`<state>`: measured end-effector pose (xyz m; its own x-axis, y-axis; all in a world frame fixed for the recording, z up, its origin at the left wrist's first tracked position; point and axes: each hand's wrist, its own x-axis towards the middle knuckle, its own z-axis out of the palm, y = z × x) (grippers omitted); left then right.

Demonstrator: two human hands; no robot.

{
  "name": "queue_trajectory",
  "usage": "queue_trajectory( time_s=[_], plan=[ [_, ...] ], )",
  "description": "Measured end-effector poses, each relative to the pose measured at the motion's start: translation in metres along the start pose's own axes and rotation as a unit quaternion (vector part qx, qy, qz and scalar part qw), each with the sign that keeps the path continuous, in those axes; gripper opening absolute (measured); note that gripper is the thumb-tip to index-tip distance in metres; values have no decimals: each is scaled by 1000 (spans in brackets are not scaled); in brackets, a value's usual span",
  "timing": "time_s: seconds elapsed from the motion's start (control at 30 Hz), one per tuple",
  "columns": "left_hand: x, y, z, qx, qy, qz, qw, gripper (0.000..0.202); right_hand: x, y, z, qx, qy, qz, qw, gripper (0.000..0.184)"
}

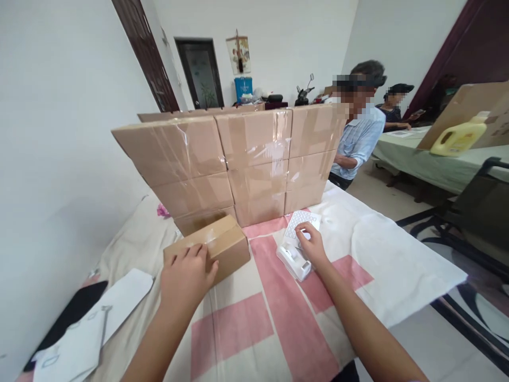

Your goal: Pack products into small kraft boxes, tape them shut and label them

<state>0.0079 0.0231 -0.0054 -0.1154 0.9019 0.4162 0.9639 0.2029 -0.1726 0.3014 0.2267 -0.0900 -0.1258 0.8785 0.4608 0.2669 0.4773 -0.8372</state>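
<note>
Right of the small box (227, 243), touched by the spread left hand (186, 270), the tape holder (293, 261) was seen nearest the curled right hand (312, 244); any grip there couldn't be told.

Yellow jug (459, 139) on green-covered table (421, 165); wall hanging (238, 53); seemingly a motorbike (304, 96)

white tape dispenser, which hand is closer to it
Right. The right hand is close beside the tape dispenser; the left hand is on the small cardboard box, farther off.
</note>
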Motion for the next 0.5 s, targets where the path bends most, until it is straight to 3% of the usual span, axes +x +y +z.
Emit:
queue_trajectory(
  time_s=[0.1,0.2,0.33,0.43,0.5],
  plan=[
    [19,35,2,-7,6,-17,1000,43,-8,7,9,-11,-54,50,997,22],
    [28,58,24,-51,42,-27,997,53,-9,7,13,-23,-112,82,990,23],
    [17,49,45,-84,89,0,992,53,-7,-2,0,-69,-200,127,969,28],
    [0,36,38,-86,111,39,989,52,-5,-12,-14,-139,-285,151,936,35],
    [-10,43,29,-107,177,60,976,43,-4,-19,-22,-165,-299,153,928,38]
  ],
)
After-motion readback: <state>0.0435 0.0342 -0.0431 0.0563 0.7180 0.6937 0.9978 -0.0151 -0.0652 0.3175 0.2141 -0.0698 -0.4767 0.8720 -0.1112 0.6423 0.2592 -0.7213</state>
